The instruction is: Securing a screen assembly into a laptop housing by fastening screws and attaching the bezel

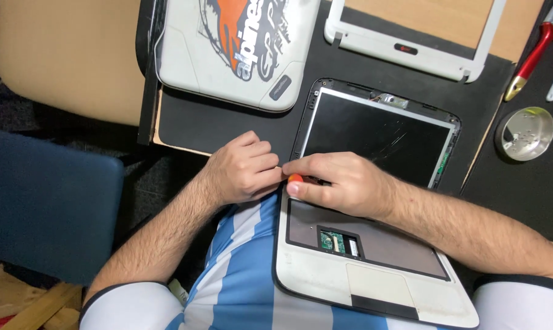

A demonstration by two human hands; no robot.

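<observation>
Open laptop (374, 244), keyboard out, lies on person's lap & black mat (215, 122).
R hand (343, 183) pinches orange-tipped tool (296, 179) at hinge corner; L hand (243, 168) w/ fingers curled together, touching it. White lid (227, 49), bezel frame (411, 49) lie nearby.

Laptop (374, 269): white base, grey keyboard bay, black screen. Orange tool tip (295, 178) at its hinge. Above it, white lid (227, 49) with orange-grey graphic, white bezel (411, 36), black mat (227, 122). Shirt (240, 275) light-blue and white stripes.
</observation>
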